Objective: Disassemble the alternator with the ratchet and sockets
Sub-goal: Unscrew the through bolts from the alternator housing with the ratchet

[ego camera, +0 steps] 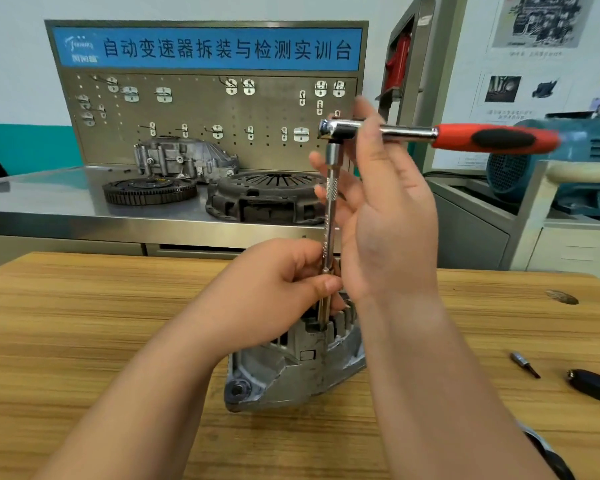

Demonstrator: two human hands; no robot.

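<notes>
1. The alternator (291,372) stands on the wooden bench (84,341), at the middle of its near part, with the finned end up and a mounting lug with a bolt toward the camera.
2. A long chrome extension bar (330,216) rises almost upright from the top of the alternator. Its lower end sits down among the fins, where the socket is hidden.
3. The ratchet (465,137) sits on top of the bar, its head over the bar and its red-and-black handle pointing out to the right, roughly level.
4. The left hand (281,282) has its grip closed on the lower part of the bar: thumb and curled fingers pinch it just above the alternator.
5. The right hand (385,216) is up by the ratchet head. Its grip is loose — the fingers are nearly straight and spread, one lying across the chrome shaft and the others reaching behind the bar — and it clasps nothing firmly.
6. On the bench to the right, well apart from the alternator, lie a small driver bit (525,365) and a black handle (593,386).
7. Behind, a steel bench (49,199) carries a clutch cover (267,199), a toothed ring (149,190) and a grey housing (184,161), in front of a pegboard (205,109).
</notes>
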